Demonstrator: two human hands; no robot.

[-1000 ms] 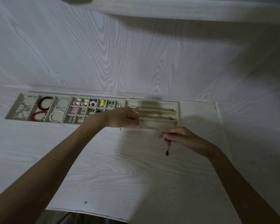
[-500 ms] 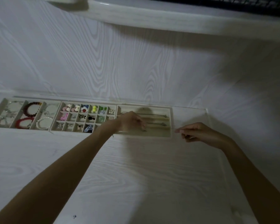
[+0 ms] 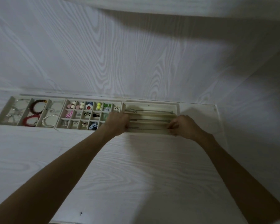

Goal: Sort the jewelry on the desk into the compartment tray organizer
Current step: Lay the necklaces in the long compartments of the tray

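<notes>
A long cream compartment tray organizer (image 3: pixel 152 103) lies along the back of the white desk. Its right section has long slots that hold thin necklace chains (image 3: pixel 149 111). My left hand (image 3: pixel 117 122) pinches one end of a thin necklace (image 3: pixel 148 128) at the left of the nearest slot. My right hand (image 3: pixel 183 126) pinches the other end at the slot's right side. The chain is stretched between the two hands, low over the slot. The middle section holds earrings and small charms (image 3: pixel 88 107); the left section holds bracelets (image 3: pixel 38 105).
The white wood-grain desk (image 3: pixel 136 175) spreads in front of the tray, with a small dark speck (image 3: pixel 80 213) near its front edge. A white wood-grain wall rises right behind the tray. The desk's right edge (image 3: pixel 223 135) runs just past the tray.
Both hands have come down onto the nearest necklace slot. My right hand moved left and forward to the slot's right end, and the necklace it dangled a second ago is now stretched across the slot.
</notes>
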